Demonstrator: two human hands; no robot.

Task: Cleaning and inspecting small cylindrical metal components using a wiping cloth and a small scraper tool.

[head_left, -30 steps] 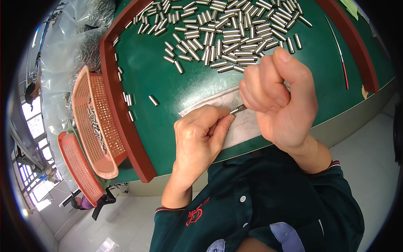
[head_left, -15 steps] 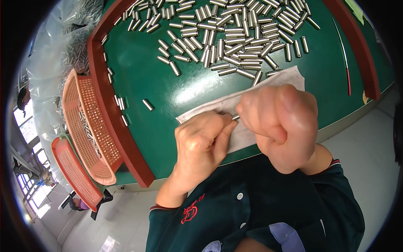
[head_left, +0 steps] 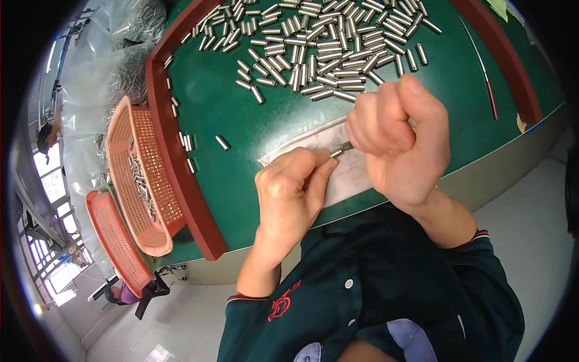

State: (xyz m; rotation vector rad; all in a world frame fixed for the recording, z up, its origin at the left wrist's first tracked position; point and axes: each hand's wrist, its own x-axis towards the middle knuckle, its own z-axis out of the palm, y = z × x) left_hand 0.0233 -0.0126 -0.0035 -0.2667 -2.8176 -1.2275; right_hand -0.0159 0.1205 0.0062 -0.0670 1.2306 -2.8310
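Observation:
My left hand (head_left: 289, 196) and my right hand (head_left: 395, 142) meet over a white cloth (head_left: 356, 175) at the near edge of a green table (head_left: 241, 120). Between their fingertips is a small metal cylinder (head_left: 339, 150); the left thumb and forefinger pinch one end, and the right fingers close on the other end. Whether the right hand holds a small tool is hidden by its fingers. A heap of several more metal cylinders (head_left: 325, 48) lies on the table beyond the hands.
A red raised border (head_left: 175, 175) frames the table. An orange mesh basket (head_left: 142, 181) with cylinders hangs at the left edge, a second orange basket (head_left: 114, 241) below it. A thin red rod (head_left: 482, 72) lies at the right. Clear plastic bags (head_left: 114, 54) of cylinders stand far left.
Both hands stayed together on the cylinder and shifted slightly; the right hand turned, its fingers now curled higher over the part. The view moved a little.

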